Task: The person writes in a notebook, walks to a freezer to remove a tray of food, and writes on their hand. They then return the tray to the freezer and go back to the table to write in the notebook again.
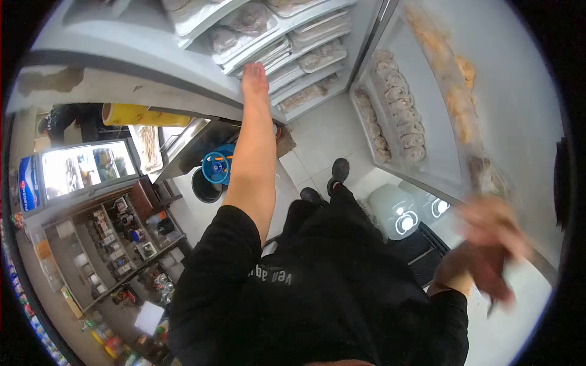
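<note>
My left hand [255, 80] reaches up to the front edge of a stack of pale trays [274, 56] in an upright freezer. Its fingers are stretched out, with the tips at a tray edge and nothing visible gripped. On the trays lie wrapped pale food packs [245, 21]. My right hand [494, 226] is at the right, near the open freezer door [519, 79], smeared by motion. A blurred reddish-brown shape [491, 268] overlaps it; whether the hand holds this cannot be made out.
Door shelves hold rows of bagged food [403, 110] and a long yellowish bag [455, 97]. A blue round object [216, 167] sits by a dark bucket [206, 186]. Left are shelves of small goods [113, 244] and a lit display fridge [88, 168]. Large clear containers [394, 210] stand near my feet.
</note>
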Demonstrator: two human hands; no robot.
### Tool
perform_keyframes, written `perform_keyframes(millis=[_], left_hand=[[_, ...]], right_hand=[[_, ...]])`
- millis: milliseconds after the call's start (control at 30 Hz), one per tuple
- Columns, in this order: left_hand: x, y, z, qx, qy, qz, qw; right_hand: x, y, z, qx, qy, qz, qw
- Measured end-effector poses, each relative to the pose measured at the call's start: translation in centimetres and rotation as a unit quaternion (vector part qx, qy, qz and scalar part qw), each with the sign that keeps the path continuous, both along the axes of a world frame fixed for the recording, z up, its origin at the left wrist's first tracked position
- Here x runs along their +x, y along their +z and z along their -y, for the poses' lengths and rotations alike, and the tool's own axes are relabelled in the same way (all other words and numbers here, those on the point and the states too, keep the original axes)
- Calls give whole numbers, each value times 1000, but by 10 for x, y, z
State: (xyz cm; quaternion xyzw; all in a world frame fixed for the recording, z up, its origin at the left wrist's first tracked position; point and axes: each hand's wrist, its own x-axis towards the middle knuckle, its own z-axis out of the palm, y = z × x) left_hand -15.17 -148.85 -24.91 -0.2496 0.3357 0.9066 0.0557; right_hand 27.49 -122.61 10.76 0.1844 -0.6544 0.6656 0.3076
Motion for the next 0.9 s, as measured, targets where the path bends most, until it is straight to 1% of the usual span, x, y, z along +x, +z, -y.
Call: perform_keyframes(millis=[33, 67, 100, 133, 167, 200, 267, 333, 400, 467, 500, 533, 567, 600, 633, 667, 700, 733, 767, 800, 833, 867, 900], left_hand=[[0, 8, -5, -2, -4, 4, 1000], [5, 27, -9, -26, -14, 2, 1000], [9, 35, -11, -52, -24, 1, 998], [-7, 9, -2, -59, -29, 9, 998], [-35, -28, 12, -40, -28, -33, 998], [-49, -53, 20, -21, -27, -76, 996], [-39, -32, 13, -61, -21, -67, 996], [-16, 6, -4, -118, 7, -63, 991], [9, 11, -7, -112, -7, -47, 993], [43, 9, -7, -86, -14, -17, 996], [62, 5, -7, -71, -14, -3, 997], [85, 6, -5, -43, -52, -11, 998], [108, 9, -3, -30, -90, 18, 995], [132, 16, 3, -30, -142, 31, 989], [149, 18, 7, -24, -161, 79, 983], [169, 30, 7, -33, -177, 98, 979], [181, 30, 13, -26, -206, 103, 973], [190, 30, 17, -26, -208, 132, 969], [198, 30, 22, -22, -233, 144, 961], [205, 32, 26, -17, -257, 157, 953], [212, 30, 29, -16, -259, 152, 954], [217, 28, 32, -15, -291, 167, 942], [222, 29, 32, -13, -323, 181, 929]], right_hand=[[-21, -14, 20, 108, -48, 221, 968], [-50, -34, 28, 150, -34, 272, 950], [-60, -78, 33, 129, -28, 390, 911], [-71, -117, 35, 163, -21, 431, 887], [-81, -150, 38, 197, -13, 468, 862], [-88, -179, 41, 187, -12, 473, 861], [-98, -224, 52, 32, -11, 511, 859], [-113, -249, 65, -8, -11, 513, 858], [-131, -276, 79, -41, -6, 516, 856], [-153, -307, 95, -148, 7, 429, 891], [-164, -311, 100, -154, 3, 424, 892], [-175, -313, 104, -163, 12, 442, 882], [-184, -313, 108, -171, 22, 459, 871], [-191, -316, 115, -173, 16, 454, 874], [-197, -319, 123, -216, -9, 451, 866], [-200, -323, 129, -258, -34, 445, 857], [-200, -324, 133, -257, -37, 439, 860], [-199, -325, 137, -313, -48, 431, 845], [-197, -326, 141, -368, -58, 420, 827], [-193, -326, 144, -367, -60, 416, 830], [-188, -326, 147, -397, -68, 420, 814], [-185, -328, 149, -425, -74, 423, 796], [-184, -329, 148, -413, -50, 415, 809]])
